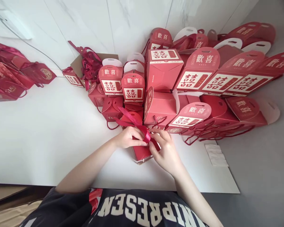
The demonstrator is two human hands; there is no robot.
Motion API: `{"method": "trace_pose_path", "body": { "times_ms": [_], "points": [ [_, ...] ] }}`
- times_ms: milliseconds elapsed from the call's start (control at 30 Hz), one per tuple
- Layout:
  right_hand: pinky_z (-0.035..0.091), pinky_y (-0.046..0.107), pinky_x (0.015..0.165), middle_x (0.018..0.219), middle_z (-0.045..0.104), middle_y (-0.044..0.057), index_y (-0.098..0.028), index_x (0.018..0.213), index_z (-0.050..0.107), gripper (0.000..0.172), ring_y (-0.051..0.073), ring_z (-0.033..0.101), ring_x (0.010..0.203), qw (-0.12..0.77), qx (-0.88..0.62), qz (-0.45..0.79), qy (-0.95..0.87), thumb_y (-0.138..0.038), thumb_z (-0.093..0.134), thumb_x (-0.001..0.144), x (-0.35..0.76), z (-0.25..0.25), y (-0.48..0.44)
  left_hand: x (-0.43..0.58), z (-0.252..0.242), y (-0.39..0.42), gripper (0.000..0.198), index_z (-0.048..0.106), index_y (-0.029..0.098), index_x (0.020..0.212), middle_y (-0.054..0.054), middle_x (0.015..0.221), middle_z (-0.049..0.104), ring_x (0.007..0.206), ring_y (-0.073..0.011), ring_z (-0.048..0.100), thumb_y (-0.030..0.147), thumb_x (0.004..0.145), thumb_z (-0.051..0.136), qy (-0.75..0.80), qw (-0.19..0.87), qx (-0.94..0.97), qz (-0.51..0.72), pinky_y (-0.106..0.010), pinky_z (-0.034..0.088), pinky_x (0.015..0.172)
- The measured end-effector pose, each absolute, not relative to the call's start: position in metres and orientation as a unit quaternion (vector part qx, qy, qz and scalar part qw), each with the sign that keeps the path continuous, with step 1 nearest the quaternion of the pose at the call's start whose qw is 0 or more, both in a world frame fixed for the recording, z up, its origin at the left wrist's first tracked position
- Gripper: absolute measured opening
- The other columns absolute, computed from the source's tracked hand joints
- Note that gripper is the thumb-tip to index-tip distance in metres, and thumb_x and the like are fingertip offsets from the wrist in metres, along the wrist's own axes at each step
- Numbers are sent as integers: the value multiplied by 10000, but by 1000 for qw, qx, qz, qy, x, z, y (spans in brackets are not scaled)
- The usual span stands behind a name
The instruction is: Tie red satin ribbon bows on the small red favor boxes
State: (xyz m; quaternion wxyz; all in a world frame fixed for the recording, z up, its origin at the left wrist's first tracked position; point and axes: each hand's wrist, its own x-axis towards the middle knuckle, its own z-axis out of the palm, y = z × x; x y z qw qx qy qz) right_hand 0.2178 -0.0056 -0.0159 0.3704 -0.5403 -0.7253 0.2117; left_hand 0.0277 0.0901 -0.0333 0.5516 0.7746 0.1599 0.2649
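Left hand: the left hand (pixel 130 137) pinches a crimson satin ribbon (pixel 147 135) between its thumb and fingers.
Right hand: the right hand (pixel 164 148) is bent inward, thumb and forefinger touching the same ribbon from the other side; how firmly they grip it, I cannot tell.
Ribbon: it curls in a loop between the two hands, above a red gift box, with loose tails trailing up and to the left.
Red gift box: the red gift box (pixel 142 153) lies on the white table (pixel 49 135) below both hands, partly covered by them.
Stacked boxes: double-happiness gift boxes (pixel 196 82) crowd the table beyond the hands and off to the right, many with rounded handle tops, some with red cords hanging at the front.
Ribbon store: a cardboard box (pixel 76 66) near the wall holds a tangled heap of dark red ribbons (pixel 91 63).
Far left: a cluster of red packages (pixel 11 80) sits well apart from the hands.
Right edge: a white paper sheet (pixel 216 155) lies near the table's corner.
Wall: pale tiles (pixel 137 28) with grey veins; a thin cable (pixel 33 47) runs down them.
Clothing: a dark shirt (pixel 142 209) with large white letters.
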Motion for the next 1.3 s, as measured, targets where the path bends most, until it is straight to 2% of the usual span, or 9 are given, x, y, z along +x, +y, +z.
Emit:
{"method": "trace_pose_path", "body": {
  "times_ms": [133, 300, 433, 533, 667, 833, 933, 1167, 1300],
  "points": [
    [452, 443, 1018, 1239, 629, 92, -223, 1034, 665, 212, 261, 576, 1176, 430, -511, 273, -692, -143, 573, 861, 206, -22, 3, 26, -34, 89, 137, 797, 155, 792, -98, 830, 768, 833, -203, 707, 269, 831, 732, 160, 539, 783, 268, -310, 535, 831],
    [514, 377, 868, 958, 707, 58, -207, 864, 651, 42, 220, 653, 940, 527, -525, 324, -585, -234, 621, 874, 197, -25, 5, 23, -35, 90, 155, 805, 163, 863, -96, 866, 772, 886, -211, 698, 292, 840, 723, 172, 542, 784, 249, -331, 526, 880],
    [554, 300, 692, 769, 733, 22, -195, 938, 640, 172, 180, 689, 727, 596, -488, 474, -427, -314, 713, 837, 198, -28, 1, 25, -32, 91, 124, 812, 186, 846, -91, 835, 781, 989, -220, 658, 285, 828, 739, 160, 518, 800, 257, -367, 467, 1000],
    [587, 318, 774, 803, 776, 16, -206, 1055, 672, 336, 191, 732, 803, 625, -452, 547, -327, -301, 799, 758, 205, -31, 0, 27, -30, 91, 133, 813, 191, 826, -84, 825, 783, 1013, -228, 653, 299, 831, 736, 162, 522, 797, 258, -383, 461, 1013],
    [613, 274, 758, 886, 790, 34, -197, 973, 741, 320, 166, 746, 805, 651, -451, 570, -216, -285, 857, 688, 214, -40, -1, 28, -29, 91, 157, 814, 189, 844, -73, 824, 780, 898, -208, 682, 325, 831, 736, 165, 536, 788, 254, -403, 444, 1047],
    [617, 207, 682, 808, 776, 10, -196, 825, 757, 159, 122, 738, 733, 697, -461, 524, -162, -277, 841, 716, 221, -40, -11, 27, -28, 91, 173, 815, 195, 873, -53, 812, 768, 808, -169, 659, 327, 861, 704, 182, 538, 789, 235, -394, 420, 1080],
    [628, 248, 622, 707, 756, -5, -183, 793, 740, 160, 125, 713, 607, 739, -476, 435, -198, -277, 843, 717, 222, -25, -18, 27, -25, 92, 189, 814, 192, 891, -54, 796, 762, 814, -166, 656, 328, 878, 684, 185, 538, 791, 222, -388, 386, 1117],
    [590, 302, 534, 635, 706, -7, -182, 832, 660, 117, 169, 686, 519, 780, -472, 188, -366, -229, 764, 807, 223, 34, -18, 26, -25, 95, 204, 806, 180, 848, -77, 794, 755, 1106, -229, 611, 321, 890, 665, 179, 548, 788, 216, -353, 443, 1048],
    [539, 300, 559, 727, 699, 17, -206, 883, 653, 28, 165, 666, 599, 678, -469, 162, -542, -179, 650, 889, 234, 42, -28, 27, -29, 96, 249, 776, 165, 743, -68, 713, 719, 1035, -231, 639, 345, 880, 673, 171, 538, 793, 228, -381, 448, 1046]
  ]
}}
